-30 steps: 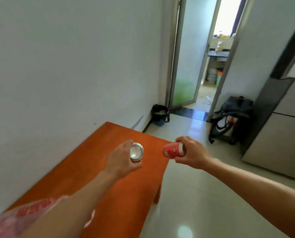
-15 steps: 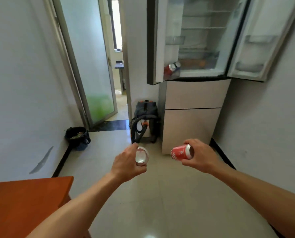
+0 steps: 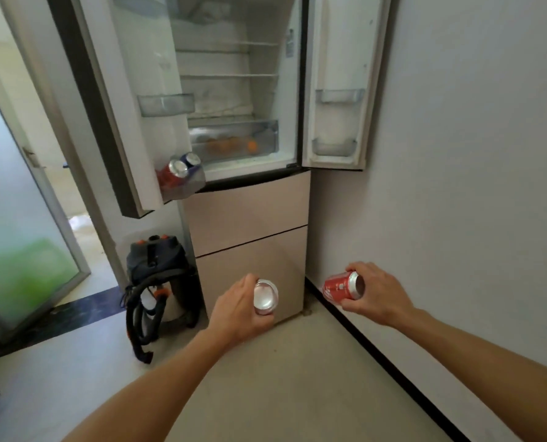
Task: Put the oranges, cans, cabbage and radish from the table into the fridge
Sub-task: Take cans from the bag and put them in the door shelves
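Observation:
My left hand (image 3: 237, 311) grips a can (image 3: 265, 296) whose silver end faces me. My right hand (image 3: 379, 293) grips a red can (image 3: 340, 287) lying sideways. Both are held out low in front of the fridge (image 3: 249, 212), whose two upper doors stand open. Two cans (image 3: 182, 169) sit in the bottom bin of the left door. Oranges (image 3: 230, 145) lie in the clear drawer at the bottom of the upper compartment. The shelves above hold nothing I can make out.
A dark vacuum cleaner (image 3: 157, 272) with a black hose stands on the floor left of the fridge. A frosted glass door (image 3: 20, 237) is at the far left. A white wall (image 3: 473, 186) with black skirting runs along the right. Pale floor lies ahead.
The view has swung from the orange table to the fridge and come closer to it. The table has left the frame. Both hands still hold their cans.

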Demonstrator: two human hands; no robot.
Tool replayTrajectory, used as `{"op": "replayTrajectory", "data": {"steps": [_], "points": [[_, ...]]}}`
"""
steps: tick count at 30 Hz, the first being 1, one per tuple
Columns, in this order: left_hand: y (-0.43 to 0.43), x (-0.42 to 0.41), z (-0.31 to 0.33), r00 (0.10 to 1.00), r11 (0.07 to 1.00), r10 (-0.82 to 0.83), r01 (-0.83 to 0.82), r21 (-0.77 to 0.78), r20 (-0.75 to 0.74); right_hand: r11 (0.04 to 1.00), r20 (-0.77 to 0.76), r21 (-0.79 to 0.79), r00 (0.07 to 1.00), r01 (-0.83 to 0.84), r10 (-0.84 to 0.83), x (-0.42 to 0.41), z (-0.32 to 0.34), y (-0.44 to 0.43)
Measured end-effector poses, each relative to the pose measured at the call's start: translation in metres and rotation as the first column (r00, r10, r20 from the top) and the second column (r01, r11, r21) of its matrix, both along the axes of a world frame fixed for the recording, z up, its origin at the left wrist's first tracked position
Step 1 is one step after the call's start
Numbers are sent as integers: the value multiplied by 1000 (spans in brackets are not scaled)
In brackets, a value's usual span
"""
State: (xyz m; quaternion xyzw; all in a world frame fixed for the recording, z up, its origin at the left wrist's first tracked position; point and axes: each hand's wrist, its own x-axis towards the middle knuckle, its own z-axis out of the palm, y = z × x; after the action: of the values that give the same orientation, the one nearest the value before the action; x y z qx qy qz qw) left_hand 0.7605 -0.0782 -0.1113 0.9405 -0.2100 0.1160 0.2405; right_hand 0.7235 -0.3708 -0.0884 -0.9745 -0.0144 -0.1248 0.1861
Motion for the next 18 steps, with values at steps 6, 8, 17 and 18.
{"op": "replayTrajectory", "data": {"steps": [6,8,17,18], "points": [[-59,121,31,990,990,-136,134,39,30,993,38,42,993,113,-115,86,24,-40],[-79,153,36,985,985,-170,168,43,36,991,35,28,991,131,-132,112,28,-54],[-172,320,64,964,971,-226,235,-54,140,986,142,63,976,157,-165,273,51,-141],[-184,341,72,962,969,-226,239,-70,154,985,166,75,972,153,-164,294,58,-152]]}}
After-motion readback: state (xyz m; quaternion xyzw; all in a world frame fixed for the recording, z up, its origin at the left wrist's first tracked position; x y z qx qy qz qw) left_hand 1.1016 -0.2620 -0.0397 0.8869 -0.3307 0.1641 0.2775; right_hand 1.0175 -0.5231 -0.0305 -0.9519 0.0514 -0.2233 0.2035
